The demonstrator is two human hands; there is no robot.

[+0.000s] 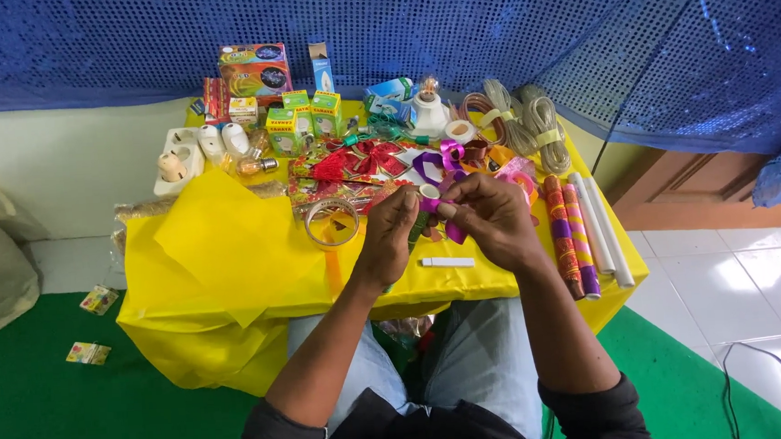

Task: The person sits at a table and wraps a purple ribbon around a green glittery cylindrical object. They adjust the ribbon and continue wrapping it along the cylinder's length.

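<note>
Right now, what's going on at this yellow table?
A seated person works with both hands over a table covered in yellow cloth. The left hand and right hand together pinch a purple ribbon. A clear tape roll lies beside the left hand, wrapped paper rolls beside the right.

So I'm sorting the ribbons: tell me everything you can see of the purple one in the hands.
The purple ribbon looks like shiny, glossy strip. It is pinched between the left hand and right hand above the yellow table cover. One end hangs curling below the fingers. Its full length is hidden.
</note>
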